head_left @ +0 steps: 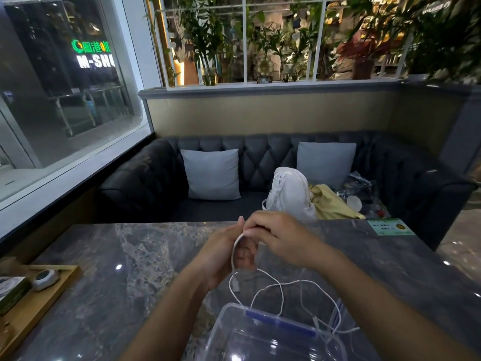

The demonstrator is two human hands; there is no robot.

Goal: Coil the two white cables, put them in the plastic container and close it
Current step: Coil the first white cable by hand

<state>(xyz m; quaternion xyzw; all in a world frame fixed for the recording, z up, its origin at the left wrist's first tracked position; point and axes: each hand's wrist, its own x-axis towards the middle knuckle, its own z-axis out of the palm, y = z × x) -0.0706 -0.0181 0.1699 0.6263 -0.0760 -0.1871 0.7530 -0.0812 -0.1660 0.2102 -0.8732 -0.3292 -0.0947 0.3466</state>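
Observation:
My left hand (221, 254) and my right hand (276, 237) meet above the middle of the marble table (130, 256). Both pinch one white cable (235, 256), which bends in a loop between them. Its plug end hangs just below my left palm. The rest of the white cabling (282, 293) trails loose over the table toward the near right, and I cannot tell the two cables apart there. A clear plastic container (260, 334) with a blue clip stands open at the near edge, below my hands. Some cable lies against its right rim.
A wooden tray (39, 300) with a small round device and a card sits at the table's left edge. A green sticker (390, 226) marks the far right corner. Behind the table is a dark sofa with cushions, a white bag and other things.

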